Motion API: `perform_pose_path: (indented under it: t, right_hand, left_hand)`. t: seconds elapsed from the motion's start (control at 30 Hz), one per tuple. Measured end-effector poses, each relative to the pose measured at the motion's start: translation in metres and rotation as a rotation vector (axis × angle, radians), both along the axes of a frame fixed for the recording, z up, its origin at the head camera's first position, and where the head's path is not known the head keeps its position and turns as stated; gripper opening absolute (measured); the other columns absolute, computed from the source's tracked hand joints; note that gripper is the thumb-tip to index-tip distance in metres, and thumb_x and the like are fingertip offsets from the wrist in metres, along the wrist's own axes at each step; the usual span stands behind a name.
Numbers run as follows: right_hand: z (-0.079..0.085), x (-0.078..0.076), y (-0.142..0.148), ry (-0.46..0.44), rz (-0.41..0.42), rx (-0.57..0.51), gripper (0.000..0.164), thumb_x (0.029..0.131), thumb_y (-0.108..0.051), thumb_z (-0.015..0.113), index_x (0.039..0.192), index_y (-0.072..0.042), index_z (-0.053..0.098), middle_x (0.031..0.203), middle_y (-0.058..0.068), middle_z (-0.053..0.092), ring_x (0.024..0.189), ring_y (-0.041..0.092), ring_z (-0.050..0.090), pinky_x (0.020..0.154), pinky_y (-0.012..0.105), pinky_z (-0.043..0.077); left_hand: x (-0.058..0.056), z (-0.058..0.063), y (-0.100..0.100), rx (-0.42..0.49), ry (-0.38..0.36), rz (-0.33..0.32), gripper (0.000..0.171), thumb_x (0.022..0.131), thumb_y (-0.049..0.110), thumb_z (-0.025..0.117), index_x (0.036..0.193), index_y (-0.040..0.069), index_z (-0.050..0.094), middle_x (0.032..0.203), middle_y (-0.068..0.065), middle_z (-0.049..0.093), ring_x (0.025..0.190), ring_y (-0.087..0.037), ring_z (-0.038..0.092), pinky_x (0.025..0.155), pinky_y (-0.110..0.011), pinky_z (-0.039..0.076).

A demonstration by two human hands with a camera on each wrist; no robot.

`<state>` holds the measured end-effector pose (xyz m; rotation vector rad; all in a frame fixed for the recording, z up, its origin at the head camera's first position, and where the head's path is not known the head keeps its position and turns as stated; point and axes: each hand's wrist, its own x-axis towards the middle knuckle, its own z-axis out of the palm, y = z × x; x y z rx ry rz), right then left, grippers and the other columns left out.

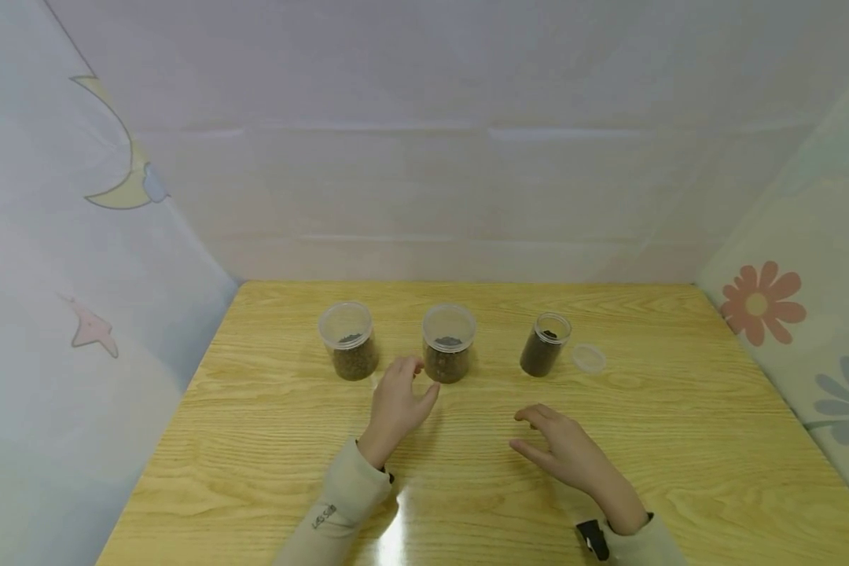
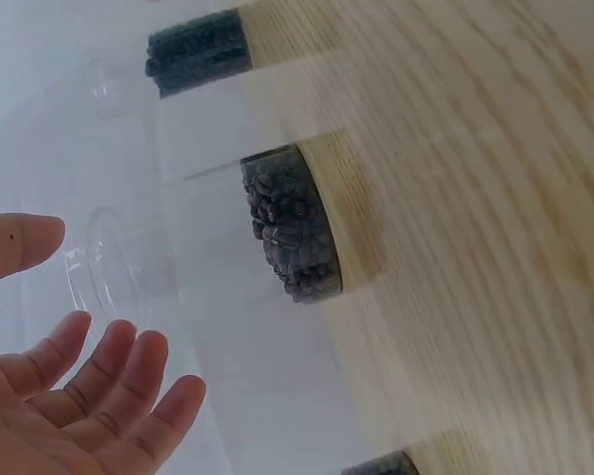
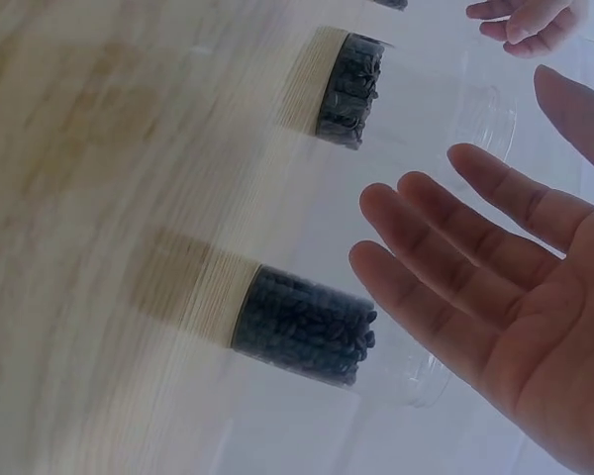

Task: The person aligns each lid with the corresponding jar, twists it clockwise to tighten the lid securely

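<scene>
My left hand [image 1: 399, 401] is just in front of the middle clear jar [image 1: 447, 365], its thumb and fingers spread apart and holding nothing. In the left wrist view, coffee-like dark brown beans [image 2: 289, 233] fill the jar's lower part, with the fingers near its open rim. My right hand [image 1: 562, 452] hovers lower right, fingers loosely extended and nothing in them. Beyond it stands a narrower clear jar [image 1: 540, 354], lidless and mostly full of small black seeds [image 3: 302, 325]. A round translucent lid [image 1: 589, 358] lies flat to its right.
Left of the middle jar stands another wide clear jar [image 1: 354, 360], partly filled with dark brown pieces. All three stand upright in a row on the wood-grain table [image 1: 255, 472]. A pale wall sheet [image 1: 431, 196] rises behind the table's back edge, with printed sheets at both sides.
</scene>
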<state>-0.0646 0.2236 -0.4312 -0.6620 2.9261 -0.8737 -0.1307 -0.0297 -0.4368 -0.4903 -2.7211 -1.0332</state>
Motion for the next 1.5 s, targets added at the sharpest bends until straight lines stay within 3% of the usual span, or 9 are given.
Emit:
perform_pose_path:
  t: [0.17,0.43,0.9,1.13,1.5]
  right_hand:
    - [-0.001,-0.001,0.005,-0.016,-0.007,-0.009,0.034,0.087,-0.028,0.064,0.106,0.0,0.062,0.104,0.011,0.064,0.081,0.024,0.063,0.066,0.03,0.051]
    - [-0.001,-0.002,0.017,0.006,-0.061,-0.001,0.037,0.085,-0.025,0.066,0.109,0.003,0.061,0.105,0.013,0.064,0.083,0.026,0.062,0.064,0.032,0.052]
    - [-0.006,-0.009,0.045,-0.039,-0.12,0.023,0.042,0.086,-0.024,0.065,0.114,0.006,0.058,0.109,0.019,0.062,0.085,0.029,0.061,0.066,0.039,0.052]
    - [-0.007,-0.016,0.056,-0.009,-0.114,0.061,0.042,0.086,-0.022,0.065,0.115,0.007,0.057,0.106,0.022,0.062,0.082,0.029,0.061,0.063,0.038,0.051]
    - [-0.007,-0.028,0.078,-0.05,-0.184,0.149,0.045,0.088,-0.024,0.063,0.118,0.008,0.054,0.102,0.026,0.06,0.08,0.032,0.061,0.061,0.041,0.051]
  left_hand:
    - [0.004,-0.001,-0.001,0.012,0.033,-0.017,0.029,0.081,0.019,0.07,0.1,0.001,0.059,0.091,-0.011,0.059,0.082,-0.023,0.057,0.065,-0.033,0.049]
    - [0.008,-0.003,-0.002,-0.002,0.084,-0.038,0.029,0.08,0.019,0.071,0.101,0.001,0.06,0.094,-0.011,0.06,0.084,-0.022,0.058,0.066,-0.035,0.05]
    - [0.009,-0.006,-0.003,0.011,0.08,-0.083,0.03,0.08,0.017,0.071,0.102,0.002,0.059,0.097,-0.012,0.06,0.086,-0.023,0.058,0.07,-0.036,0.05]
    - [0.011,-0.008,-0.003,0.004,0.073,-0.099,0.03,0.08,0.017,0.071,0.103,0.001,0.059,0.097,-0.012,0.061,0.087,-0.023,0.059,0.071,-0.037,0.05]
    - [0.014,-0.011,-0.003,-0.002,0.059,-0.135,0.033,0.081,0.017,0.07,0.106,0.001,0.057,0.102,-0.011,0.06,0.093,-0.025,0.059,0.076,-0.038,0.05]
